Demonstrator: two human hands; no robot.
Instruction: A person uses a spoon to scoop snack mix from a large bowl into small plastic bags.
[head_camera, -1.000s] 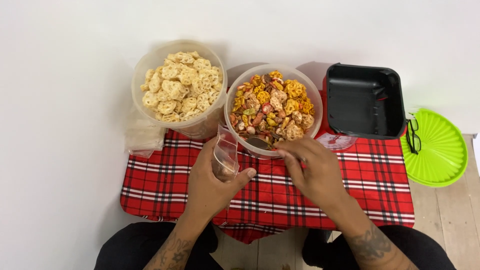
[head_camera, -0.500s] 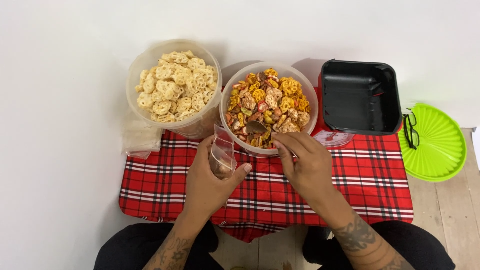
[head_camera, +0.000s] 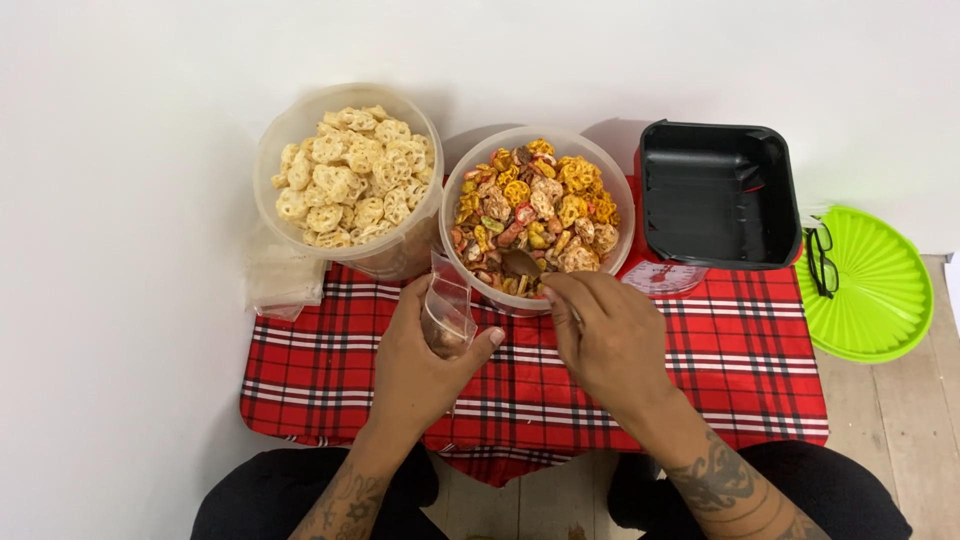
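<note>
A single head-worn camera looks steeply down, close above the red plaid cloth (head_camera: 720, 370) filling the frame's lower centre.

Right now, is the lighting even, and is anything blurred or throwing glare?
Head view: even, soft light; faint shadows on the wall behind both tubs and the black tray; no glare; left hand and right hand are sharp.

cloth (head_camera: 740, 350) red plaid | lid (head_camera: 875, 285) lime green | tray (head_camera: 715, 195) black
</note>
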